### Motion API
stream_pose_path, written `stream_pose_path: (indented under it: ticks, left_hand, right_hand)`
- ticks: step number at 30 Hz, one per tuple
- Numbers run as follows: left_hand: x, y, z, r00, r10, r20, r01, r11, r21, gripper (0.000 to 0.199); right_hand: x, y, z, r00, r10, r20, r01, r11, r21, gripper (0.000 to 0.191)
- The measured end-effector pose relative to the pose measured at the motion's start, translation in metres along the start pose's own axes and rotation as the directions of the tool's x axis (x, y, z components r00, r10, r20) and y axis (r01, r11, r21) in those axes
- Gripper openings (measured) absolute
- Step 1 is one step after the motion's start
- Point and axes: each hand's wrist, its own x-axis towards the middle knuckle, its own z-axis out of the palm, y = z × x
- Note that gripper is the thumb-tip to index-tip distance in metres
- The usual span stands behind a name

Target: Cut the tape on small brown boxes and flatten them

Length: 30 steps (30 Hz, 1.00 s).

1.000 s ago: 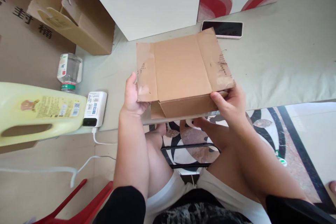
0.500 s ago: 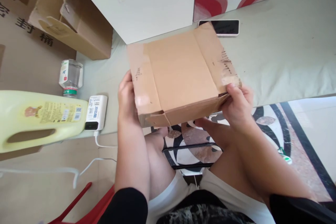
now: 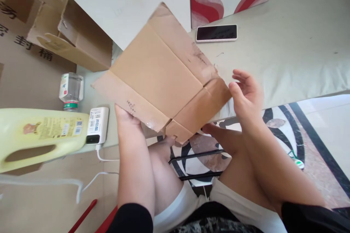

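1. Left hand [image 3: 127, 117]: holds the cardboard box [image 3: 161, 72] by its near-left flap; some fingers hidden.
2. Right hand [image 3: 248, 98]: loosely open beside the right corner; contact cannot be told.
3. Cardboard box: tilted between the hands, over the table's [image 3: 290, 54] front edge.
4. Step, as judged: handling or turning the box; steady control calls for a right-hand grip.

Brown cardboard box [image 3: 158, 69] | creased, scuffed flaps spread | tilted diagonally | above table edge [image 3: 287, 91]
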Motion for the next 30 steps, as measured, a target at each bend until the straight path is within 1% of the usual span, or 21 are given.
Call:
stream_pose_path:
  ticks: [1, 2, 3, 4, 5, 7, 9, 11, 12, 14, 16, 18, 20, 21, 23, 25, 27, 28, 29, 30]
  left_hand:
    - [0.000, 0.002, 0.002, 1.000, 0.001, -0.018, -0.002, 1.000, -0.023, 0.039]
    - [0.000, 0.004, 0.005, 0.999, 0.001, -0.039, -0.002, 0.999, -0.043, 0.042]
    - [0.001, 0.006, 0.007, 0.998, -0.004, -0.061, 0.001, 0.998, -0.059, 0.044]
    - [0.001, 0.007, 0.009, 0.997, -0.013, -0.081, 0.007, 0.998, -0.069, 0.045]
    - [0.002, 0.007, 0.010, 0.995, -0.024, -0.093, 0.017, 0.997, -0.075, 0.044]
    - [0.004, 0.007, 0.012, 0.994, -0.033, -0.107, 0.023, 0.995, -0.092, 0.042]
    - [0.008, 0.006, 0.012, 0.994, -0.016, -0.105, 0.001, 0.990, -0.142, 0.043]
    - [0.011, 0.006, 0.010, 0.998, 0.012, -0.054, -0.024, 0.975, -0.223, 0.048]
    - [0.011, 0.006, 0.009, 1.000, 0.021, -0.015, -0.024, 0.965, -0.260, 0.051]
    - [0.011, 0.008, 0.007, 0.999, -0.005, 0.051, 0.019, 0.956, -0.293, 0.056]
    - [0.009, 0.011, 0.007, 0.996, -0.059, 0.060, 0.074, 0.954, -0.292, 0.055]
    - [0.006, 0.013, 0.008, 0.992, -0.119, 0.036, 0.124, 0.948, -0.293, 0.053]
    - [0.004, 0.014, 0.009, 0.988, -0.150, 0.019, 0.149, 0.940, -0.307, 0.052]
    - [0.003, 0.014, 0.010, 0.987, -0.161, 0.013, 0.157, 0.937, -0.312, 0.051]
    - [0.001, 0.014, 0.010, 0.985, -0.174, 0.009, 0.168, 0.934, -0.314, 0.049]
    - [0.001, 0.014, 0.011, 0.984, -0.179, 0.010, 0.174, 0.933, -0.314, 0.046]
    - [0.001, 0.014, 0.013, 0.983, -0.182, 0.014, 0.177, 0.932, -0.315, 0.044]
    - [0.002, 0.014, 0.013, 0.983, -0.183, 0.013, 0.177, 0.932, -0.317, 0.044]
    - [0.002, 0.014, 0.014, 0.983, -0.185, 0.009, 0.178, 0.931, -0.320, 0.044]
    - [0.003, 0.014, 0.015, 0.982, -0.189, 0.004, 0.180, 0.929, -0.322, 0.044]
  right_hand:
    - [0.001, 0.002, 0.000, 1.000, 0.015, 0.017, -0.015, 1.000, 0.018, 0.045]
    - [0.000, 0.003, 0.001, 0.997, 0.053, 0.056, -0.057, 0.996, 0.064, 0.049]
    - [-0.001, 0.004, 0.002, 0.986, 0.111, 0.123, -0.127, 0.984, 0.129, 0.052]
    - [-0.003, 0.005, 0.004, 0.964, 0.174, 0.203, -0.214, 0.957, 0.195, 0.053]
    - [-0.006, 0.004, 0.005, 0.931, 0.235, 0.279, -0.306, 0.919, 0.248, 0.052]
    - [-0.011, 0.000, 0.009, 0.864, 0.344, 0.368, -0.462, 0.832, 0.307, 0.049]
    - [-0.013, -0.008, 0.011, 0.824, 0.423, 0.377, -0.550, 0.758, 0.351, 0.046]
    - [-0.012, -0.018, 0.013, 0.808, 0.467, 0.359, -0.585, 0.710, 0.393, 0.043]
    - [-0.011, -0.023, 0.012, 0.810, 0.477, 0.342, -0.585, 0.699, 0.411, 0.043]
    - [-0.007, -0.030, 0.006, 0.820, 0.490, 0.295, -0.572, 0.696, 0.435, 0.045]
    - [-0.002, -0.034, -0.009, 0.834, 0.510, 0.211, -0.547, 0.714, 0.436, 0.048]
    - [0.003, -0.035, -0.034, 0.851, 0.520, 0.078, -0.501, 0.756, 0.422, 0.048]
    - [0.009, -0.033, -0.066, 0.859, 0.502, -0.095, -0.433, 0.815, 0.386, 0.046]
    - [0.013, -0.031, -0.085, 0.856, 0.483, -0.183, -0.402, 0.845, 0.353, 0.043]
    - [0.024, -0.027, -0.122, 0.828, 0.425, -0.365, -0.359, 0.902, 0.239, 0.035]
    - [0.041, -0.021, -0.156, 0.804, 0.342, -0.487, -0.344, 0.935, 0.088, 0.026]
    - [0.068, -0.016, -0.181, 0.799, 0.249, -0.548, -0.344, 0.936, -0.077, 0.020]
    - [0.086, -0.015, -0.190, 0.795, 0.195, -0.574, -0.349, 0.922, -0.170, 0.018]
    - [0.108, -0.015, -0.195, 0.802, 0.133, -0.583, -0.346, 0.898, -0.272, 0.018]
    - [0.131, -0.016, -0.196, 0.818, 0.051, -0.573, -0.322, 0.866, -0.382, 0.019]
